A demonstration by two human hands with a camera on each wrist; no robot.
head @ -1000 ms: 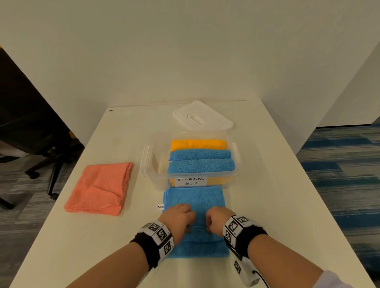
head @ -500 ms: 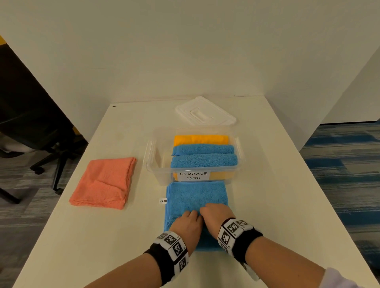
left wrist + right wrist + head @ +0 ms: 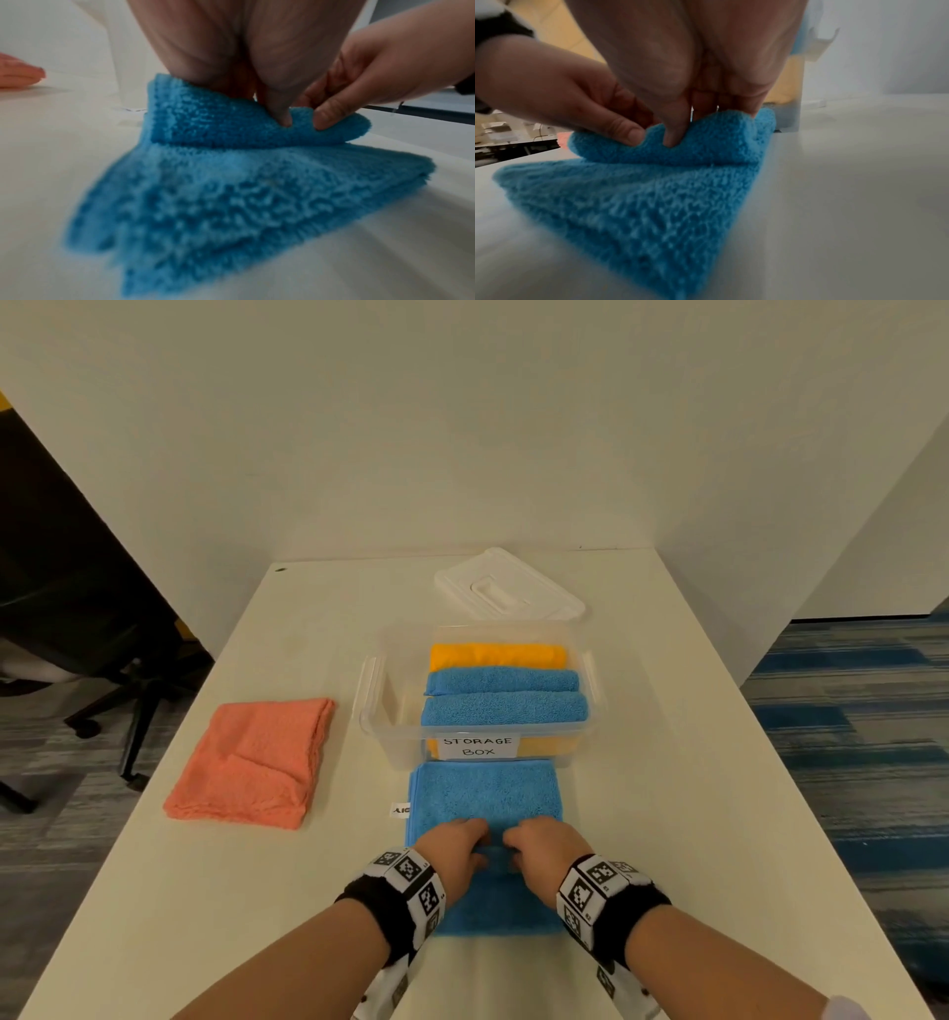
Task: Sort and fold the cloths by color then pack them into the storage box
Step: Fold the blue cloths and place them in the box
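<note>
Now both hands, left hand [image 3: 454, 847] and right hand [image 3: 544, 847], pinch the blue cloth [image 3: 485, 796] mid-roll at the table's near edge; next, roll toward the storage box [image 3: 480, 746].

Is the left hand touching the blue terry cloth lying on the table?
Touching. The left wrist view shows the left hand pinching a raised fold of the blue terry cloth.

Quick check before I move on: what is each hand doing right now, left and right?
Left hand: closed, fingers and thumb pinching the raised fold of the blue cloth.
Right hand: closed, pinching the same fold beside it.
</note>
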